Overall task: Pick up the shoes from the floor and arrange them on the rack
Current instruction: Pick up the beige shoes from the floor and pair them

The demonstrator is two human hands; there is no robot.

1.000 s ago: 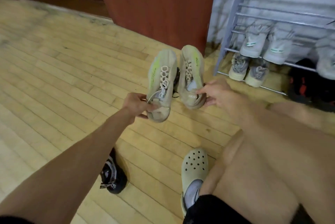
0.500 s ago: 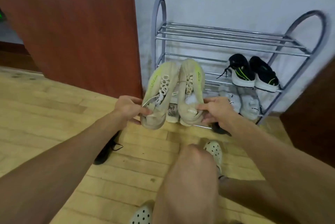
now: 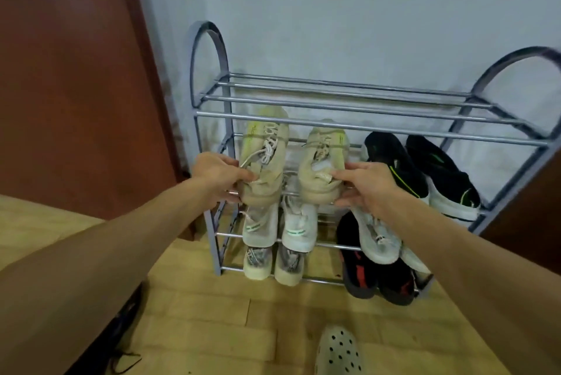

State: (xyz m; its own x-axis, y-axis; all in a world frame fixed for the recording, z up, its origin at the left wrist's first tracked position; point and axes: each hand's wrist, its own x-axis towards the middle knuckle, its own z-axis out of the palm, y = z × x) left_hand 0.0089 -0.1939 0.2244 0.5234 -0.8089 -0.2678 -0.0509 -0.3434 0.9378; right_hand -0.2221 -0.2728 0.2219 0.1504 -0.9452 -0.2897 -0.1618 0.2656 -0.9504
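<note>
Two beige sneakers with yellow-green stripes are held at the second shelf of the grey metal shoe rack (image 3: 364,125). My left hand (image 3: 220,176) grips the heel of the left beige sneaker (image 3: 264,156). My right hand (image 3: 364,186) grips the heel of the right beige sneaker (image 3: 321,162). Both toes point in under the top shelf bars, on the left half of the shelf. Whether their soles rest on the bars is hidden.
Black sneakers (image 3: 422,171) sit on the same shelf to the right. White sneakers (image 3: 279,226), grey ones and a black-red pair (image 3: 370,274) fill the lower shelves. A brown door (image 3: 76,86) stands left. A black shoe (image 3: 121,332) lies by my left arm; my clog (image 3: 338,350) is below.
The view swung from the floor up to the rack. Both hands carried the beige sneakers forward and apart, in under the top shelf bars.
</note>
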